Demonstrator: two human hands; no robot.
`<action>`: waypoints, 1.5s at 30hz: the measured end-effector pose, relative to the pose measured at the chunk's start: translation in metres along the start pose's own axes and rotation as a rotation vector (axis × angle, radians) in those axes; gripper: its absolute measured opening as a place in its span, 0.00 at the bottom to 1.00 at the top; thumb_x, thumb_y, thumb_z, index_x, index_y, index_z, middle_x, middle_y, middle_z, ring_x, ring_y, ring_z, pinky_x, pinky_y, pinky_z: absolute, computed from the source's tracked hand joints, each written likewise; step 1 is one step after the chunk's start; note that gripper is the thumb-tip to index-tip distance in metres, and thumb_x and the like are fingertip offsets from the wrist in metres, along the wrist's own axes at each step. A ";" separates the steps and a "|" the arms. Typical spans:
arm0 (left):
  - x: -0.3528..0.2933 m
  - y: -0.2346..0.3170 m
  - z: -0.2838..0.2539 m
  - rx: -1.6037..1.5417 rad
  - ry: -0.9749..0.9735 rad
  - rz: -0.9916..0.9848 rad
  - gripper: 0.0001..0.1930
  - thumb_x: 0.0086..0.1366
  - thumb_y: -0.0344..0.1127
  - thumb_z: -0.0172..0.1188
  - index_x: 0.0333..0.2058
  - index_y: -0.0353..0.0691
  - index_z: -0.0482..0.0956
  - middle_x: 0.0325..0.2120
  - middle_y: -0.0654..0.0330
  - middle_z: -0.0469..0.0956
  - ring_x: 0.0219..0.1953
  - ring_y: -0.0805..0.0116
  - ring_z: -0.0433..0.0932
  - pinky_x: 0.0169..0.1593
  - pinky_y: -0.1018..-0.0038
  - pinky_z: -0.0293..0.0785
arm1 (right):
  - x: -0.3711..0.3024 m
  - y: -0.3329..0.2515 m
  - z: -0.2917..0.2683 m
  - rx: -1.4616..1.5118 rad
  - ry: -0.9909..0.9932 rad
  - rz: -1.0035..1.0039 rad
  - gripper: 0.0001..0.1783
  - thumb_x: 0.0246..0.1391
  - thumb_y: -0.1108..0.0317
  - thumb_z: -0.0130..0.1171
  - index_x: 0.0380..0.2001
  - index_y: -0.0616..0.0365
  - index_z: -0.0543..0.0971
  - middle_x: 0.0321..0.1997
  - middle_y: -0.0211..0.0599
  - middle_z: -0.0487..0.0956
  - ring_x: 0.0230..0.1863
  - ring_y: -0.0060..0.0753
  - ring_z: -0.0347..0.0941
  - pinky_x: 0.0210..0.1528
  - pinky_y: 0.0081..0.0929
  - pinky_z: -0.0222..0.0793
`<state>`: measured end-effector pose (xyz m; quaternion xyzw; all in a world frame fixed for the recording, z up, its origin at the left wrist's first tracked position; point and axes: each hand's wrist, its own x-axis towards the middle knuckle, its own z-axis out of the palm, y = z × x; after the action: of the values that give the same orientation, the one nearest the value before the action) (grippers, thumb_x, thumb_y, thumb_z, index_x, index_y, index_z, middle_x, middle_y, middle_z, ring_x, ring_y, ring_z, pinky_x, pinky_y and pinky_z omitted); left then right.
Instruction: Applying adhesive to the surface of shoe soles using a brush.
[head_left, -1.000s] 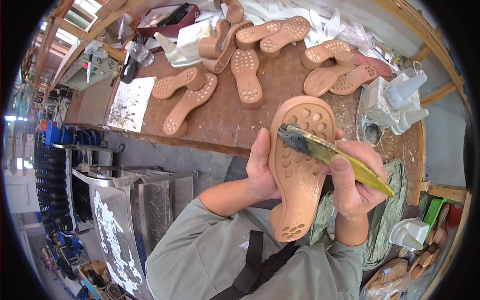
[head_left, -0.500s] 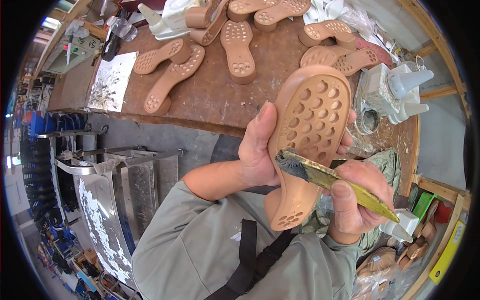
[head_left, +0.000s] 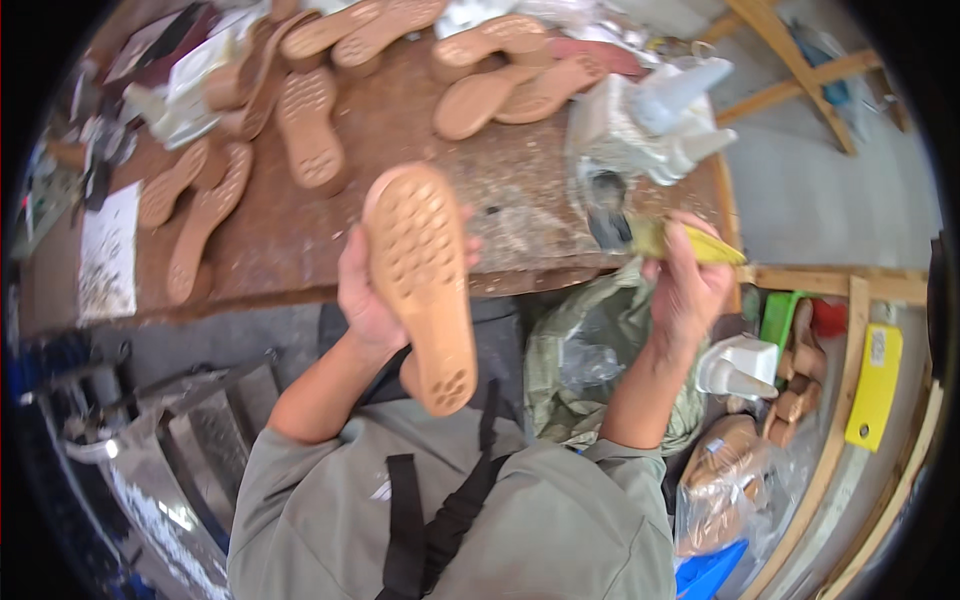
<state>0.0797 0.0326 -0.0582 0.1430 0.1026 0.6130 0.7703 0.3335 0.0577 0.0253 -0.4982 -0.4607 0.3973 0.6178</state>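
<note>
My left hand (head_left: 366,290) is closed around a tan heeled shoe sole (head_left: 422,270), held up in front of the bench's near edge. Its face with rows of round hollows is turned up. Off to the right, my right hand (head_left: 690,285) grips a flat yellow-green brush (head_left: 690,242). The brush's dark bristle end is blurred and lies at a small open cup (head_left: 607,188) on the bench; whether it dips inside I cannot tell. Several more tan soles (head_left: 310,128) lie across the back and left of the bench, some stacked on each other.
White bottles with cone nozzles (head_left: 640,110) stand behind the cup. Speckled paper (head_left: 108,250) lies on the brown bench (head_left: 390,125) at left. Below are a green sack (head_left: 550,385), a metal cart (head_left: 205,450), a nozzled white bottle (head_left: 735,365) and bagged soles (head_left: 720,460).
The brush has moved away from the sole, rightward to the cup. My left hand has brought the sole lower and away from the brush. The whole view has shifted to the right.
</note>
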 end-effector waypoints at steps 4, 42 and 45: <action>-0.019 -0.026 -0.037 0.053 0.062 -0.126 0.43 0.62 0.68 0.30 0.62 0.37 0.51 0.55 0.39 0.62 0.49 0.47 0.71 0.53 0.58 0.69 | 0.042 0.031 -0.038 -0.255 0.049 -0.007 0.11 0.51 0.69 0.61 0.36 0.66 0.78 0.24 0.28 0.75 0.20 0.16 0.67 0.23 0.13 0.61; -0.005 -0.003 0.022 0.161 -0.060 -0.402 0.35 0.63 0.47 0.47 0.62 0.34 0.47 0.51 0.49 0.67 0.48 0.58 0.74 0.52 0.67 0.70 | 0.046 0.028 -0.066 -0.181 0.004 0.119 0.11 0.54 0.68 0.57 0.36 0.65 0.76 0.20 0.30 0.73 0.16 0.15 0.63 0.18 0.14 0.56; -0.012 -0.001 0.038 0.159 -0.073 -0.436 0.36 0.63 0.48 0.46 0.62 0.33 0.46 0.51 0.48 0.66 0.48 0.58 0.74 0.51 0.67 0.70 | 0.014 0.006 -0.033 0.198 -0.024 0.007 0.10 0.54 0.72 0.55 0.37 0.69 0.74 0.22 0.38 0.76 0.13 0.19 0.65 0.15 0.13 0.59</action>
<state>0.0906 0.0172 -0.0236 0.1997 0.1513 0.4164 0.8740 0.3684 0.0640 0.0191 -0.4315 -0.4250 0.4490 0.6569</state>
